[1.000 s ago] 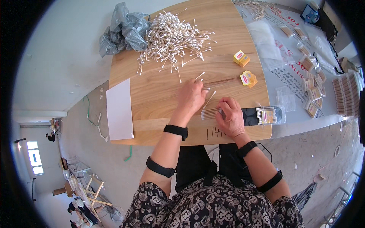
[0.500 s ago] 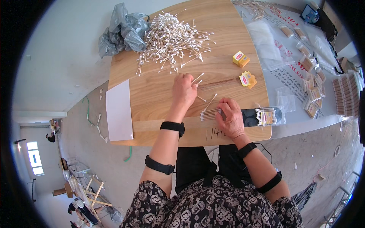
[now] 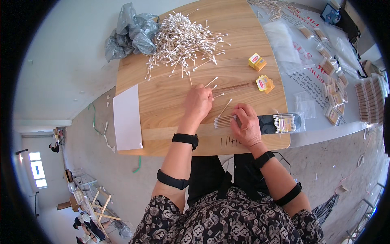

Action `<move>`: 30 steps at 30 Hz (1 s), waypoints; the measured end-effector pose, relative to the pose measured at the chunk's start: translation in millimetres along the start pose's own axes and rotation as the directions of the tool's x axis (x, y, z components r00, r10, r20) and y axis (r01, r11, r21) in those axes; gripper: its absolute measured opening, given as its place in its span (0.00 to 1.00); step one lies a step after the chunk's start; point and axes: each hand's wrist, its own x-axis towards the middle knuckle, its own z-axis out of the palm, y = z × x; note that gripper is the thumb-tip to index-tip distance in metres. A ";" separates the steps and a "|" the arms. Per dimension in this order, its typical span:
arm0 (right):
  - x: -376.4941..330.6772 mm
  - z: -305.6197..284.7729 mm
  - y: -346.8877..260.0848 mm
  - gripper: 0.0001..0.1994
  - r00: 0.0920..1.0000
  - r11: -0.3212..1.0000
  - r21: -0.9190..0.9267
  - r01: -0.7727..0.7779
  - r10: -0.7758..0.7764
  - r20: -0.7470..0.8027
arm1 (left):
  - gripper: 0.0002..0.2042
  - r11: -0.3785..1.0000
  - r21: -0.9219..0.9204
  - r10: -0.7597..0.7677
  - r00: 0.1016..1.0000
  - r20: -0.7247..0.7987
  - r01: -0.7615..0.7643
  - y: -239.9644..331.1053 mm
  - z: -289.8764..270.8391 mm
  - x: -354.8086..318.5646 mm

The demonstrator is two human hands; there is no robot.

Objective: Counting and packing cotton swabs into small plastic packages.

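Observation:
My left hand is closed over the tabletop, fingers pinched round a few cotton swabs. One swab sticks out from its fingertips; others lie just beyond, and which of them it grips is partly hidden. My right hand is curled over a flat row of cotton swabs, whose left ends show past the fingers. A single swab lies slanted above that row. Beside the right hand, a dark strip carries a clear pack of swabs with a yellow card.
A large heap of loose cotton swabs lies at the far left, by a grey plastic bag. Small yellow cards sit in two stacks at right. White paper lies at the left edge. Packed swabs cover the right-hand table.
My left hand has drawn slightly nearer to me and to the right, and the swab at its fingertips now points more to the right. My right hand has barely moved.

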 end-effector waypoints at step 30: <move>-1.3 1.5 1.6 0.10 1.000 1.000 -0.001 -0.004 0.004 -0.011 | 0.04 0.981 -0.144 -0.121 0.991 0.051 0.127 11.6 12.7 10.6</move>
